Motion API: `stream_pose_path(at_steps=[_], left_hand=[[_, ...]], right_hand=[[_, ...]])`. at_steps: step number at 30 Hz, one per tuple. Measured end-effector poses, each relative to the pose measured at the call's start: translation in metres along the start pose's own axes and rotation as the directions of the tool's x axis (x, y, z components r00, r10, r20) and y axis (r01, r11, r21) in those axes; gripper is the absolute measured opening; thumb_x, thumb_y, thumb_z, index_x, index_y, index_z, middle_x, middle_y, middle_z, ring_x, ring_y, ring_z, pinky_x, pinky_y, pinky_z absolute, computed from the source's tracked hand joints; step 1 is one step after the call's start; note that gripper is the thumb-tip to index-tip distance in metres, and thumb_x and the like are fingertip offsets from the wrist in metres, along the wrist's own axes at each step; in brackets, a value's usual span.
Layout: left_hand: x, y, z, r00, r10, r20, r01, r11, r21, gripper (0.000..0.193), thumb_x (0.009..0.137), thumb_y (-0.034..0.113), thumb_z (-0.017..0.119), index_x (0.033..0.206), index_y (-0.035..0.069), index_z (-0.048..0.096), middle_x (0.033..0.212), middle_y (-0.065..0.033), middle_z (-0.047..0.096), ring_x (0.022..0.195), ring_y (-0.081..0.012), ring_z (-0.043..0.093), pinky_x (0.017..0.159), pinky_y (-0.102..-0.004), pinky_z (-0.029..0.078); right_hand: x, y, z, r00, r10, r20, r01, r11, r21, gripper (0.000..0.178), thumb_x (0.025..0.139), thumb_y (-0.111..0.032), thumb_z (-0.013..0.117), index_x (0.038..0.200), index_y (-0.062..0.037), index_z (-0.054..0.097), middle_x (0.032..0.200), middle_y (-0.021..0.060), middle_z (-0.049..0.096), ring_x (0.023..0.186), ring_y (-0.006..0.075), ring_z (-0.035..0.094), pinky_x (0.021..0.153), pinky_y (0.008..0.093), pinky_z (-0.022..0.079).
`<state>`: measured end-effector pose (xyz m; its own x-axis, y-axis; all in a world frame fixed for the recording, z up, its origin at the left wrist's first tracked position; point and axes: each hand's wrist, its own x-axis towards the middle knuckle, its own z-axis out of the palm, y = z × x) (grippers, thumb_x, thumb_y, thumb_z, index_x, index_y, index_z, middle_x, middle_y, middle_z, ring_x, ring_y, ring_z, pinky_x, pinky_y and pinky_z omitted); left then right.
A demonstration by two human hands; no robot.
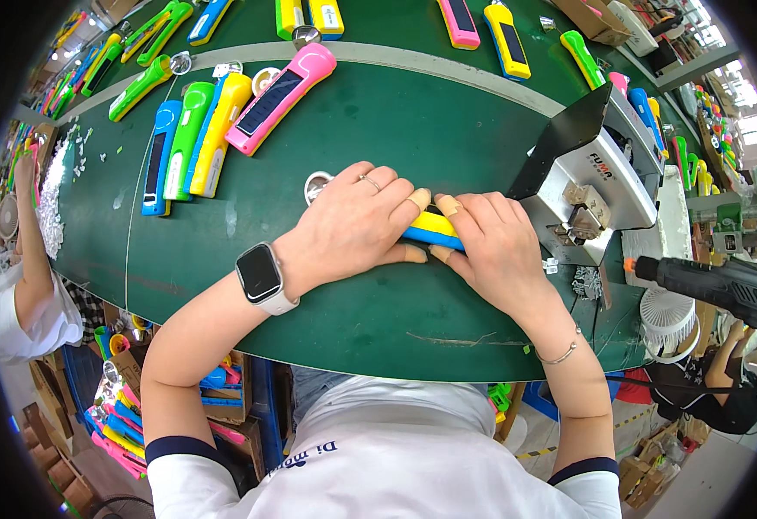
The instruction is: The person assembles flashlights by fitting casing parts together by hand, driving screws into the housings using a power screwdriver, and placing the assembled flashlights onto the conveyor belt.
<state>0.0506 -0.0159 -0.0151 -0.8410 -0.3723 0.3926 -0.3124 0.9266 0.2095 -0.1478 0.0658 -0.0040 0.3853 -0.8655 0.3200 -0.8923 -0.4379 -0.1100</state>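
Both my hands close around a yellow-and-blue flashlight [431, 227] above the green table. My left hand [357, 221] wraps one end, and my right hand [495, 242] grips the other, thumbs along the near side. Beige tape covers some of my fingertips. A round silvery reflector [316, 185] shows just beyond my left hand; whether it joins the held flashlight is hidden. Farther left, a pink flashlight [282, 97] with a dark panel leans beside a yellow one [220, 134], a green one [190, 138] and a blue one [161, 157].
A black-and-silver bench machine [599, 173] stands right of my right hand. Near it are a power screwdriver [716, 285], small screws [587, 282] and a white fan [667, 316]. More flashlights lie across the far tabletop [396, 104]. Another person's arm [32, 233] appears at the left.
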Motion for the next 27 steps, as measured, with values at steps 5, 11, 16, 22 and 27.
stream_pose_path(at_steps=[5, 11, 16, 22, 27], left_hand=[[0.010, -0.012, 0.002, 0.995, 0.093, 0.040, -0.095, 0.994, 0.058, 0.045, 0.068, 0.038, 0.073, 0.096, 0.005, 0.059, 0.083, -0.0054, 0.055, 0.083, -0.0223, 0.055, 0.079, -0.0353, 0.045], [0.019, -0.025, 0.004, 0.980, 0.186, 0.069, -0.187, 0.982, 0.005, 0.041, 0.069, 0.041, 0.072, 0.086, 0.007, 0.057, 0.077, -0.0047, 0.053, 0.078, -0.0225, 0.055, 0.073, -0.0350, 0.046], [0.023, -0.020, -0.004, 0.982, 0.142, 0.124, -0.143, 0.990, 0.002, 0.044, 0.066, 0.040, 0.074, 0.090, 0.008, 0.055, 0.078, -0.0043, 0.052, 0.077, -0.0227, 0.053, 0.068, -0.0355, 0.043], [0.030, -0.036, -0.007, 0.941, 0.273, 0.202, -0.290, 0.955, 0.062, 0.041, 0.066, 0.036, 0.074, 0.092, 0.011, 0.055, 0.078, -0.0019, 0.051, 0.080, -0.0190, 0.053, 0.072, -0.0338, 0.041], [0.097, -0.110, -0.025, 0.978, 0.155, -0.141, -0.082, 0.902, 0.424, 0.055, 0.066, 0.029, 0.074, 0.115, 0.015, 0.053, 0.112, -0.0087, 0.055, 0.110, -0.0288, 0.050, 0.094, -0.0427, 0.037]], right_hand=[[0.014, 0.004, -0.002, 0.990, -0.138, -0.020, 0.137, 0.989, -0.047, 0.045, 0.057, -0.019, 0.076, 0.095, -0.0014, 0.060, 0.087, 0.0051, 0.053, 0.084, 0.0203, 0.051, 0.076, 0.0327, 0.042], [0.023, 0.016, 0.002, 0.965, -0.261, -0.007, 0.261, 0.965, -0.030, 0.041, 0.058, -0.019, 0.074, 0.091, 0.0003, 0.059, 0.080, 0.0049, 0.050, 0.079, 0.0201, 0.049, 0.075, 0.0308, 0.042], [0.014, 0.004, -0.005, 0.994, -0.110, 0.008, 0.110, 0.993, -0.050, 0.050, 0.060, -0.021, 0.074, 0.101, 0.0010, 0.058, 0.091, 0.0063, 0.054, 0.088, 0.0218, 0.051, 0.079, 0.0337, 0.042], [-0.048, -0.002, -0.054, 0.936, 0.174, -0.304, -0.224, 0.965, -0.137, 0.058, 0.075, -0.017, 0.068, 0.126, 0.0014, 0.046, 0.124, 0.0167, 0.047, 0.119, 0.0328, 0.045, 0.098, 0.0445, 0.037], [-0.109, 0.028, -0.106, 0.403, 0.209, -0.891, -0.621, 0.778, -0.099, 0.059, 0.090, -0.015, 0.055, 0.137, 0.0064, 0.026, 0.140, 0.0189, 0.031, 0.131, 0.0305, 0.033, 0.108, 0.0427, 0.026]])
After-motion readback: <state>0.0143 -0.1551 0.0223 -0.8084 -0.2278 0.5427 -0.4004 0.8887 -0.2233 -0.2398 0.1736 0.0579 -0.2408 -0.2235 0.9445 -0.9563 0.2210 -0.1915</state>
